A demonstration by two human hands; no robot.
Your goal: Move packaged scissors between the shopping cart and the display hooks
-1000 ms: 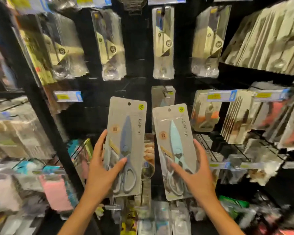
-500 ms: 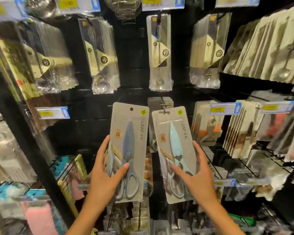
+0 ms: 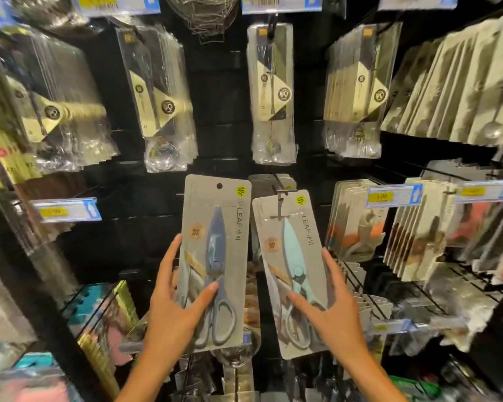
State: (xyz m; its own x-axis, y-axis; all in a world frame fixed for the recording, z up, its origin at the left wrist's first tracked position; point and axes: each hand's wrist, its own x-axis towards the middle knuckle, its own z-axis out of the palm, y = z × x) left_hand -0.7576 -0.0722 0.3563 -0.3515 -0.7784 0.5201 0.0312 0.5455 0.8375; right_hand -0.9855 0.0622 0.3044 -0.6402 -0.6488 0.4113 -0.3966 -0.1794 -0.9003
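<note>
Two carded scissor packs are held up before a black display wall. My left hand point(image 3: 174, 306) grips the pack with dark blue-grey scissors point(image 3: 215, 256) by its lower left edge, thumb across the front. My right hand point(image 3: 328, 311) grips the pack with light blue scissors point(image 3: 291, 265) at its lower right. The top of that right pack sits at a metal display hook point(image 3: 280, 195), whose end shows in front of the card. More grey packs point(image 3: 270, 181) hang on the same hook behind it. No shopping cart is in view.
Clear-bagged utensils point(image 3: 273, 91) hang in rows above, with blue price tags point(image 3: 67, 210) on hook ends. Stacks of carded goods point(image 3: 413, 227) fill the right side. A black upright post point(image 3: 26, 271) stands at the left, with colourful items lower left.
Both packs have risen a little along the wall. The right pack's top has come onto the hook end, which now shows in front of its card.
</note>
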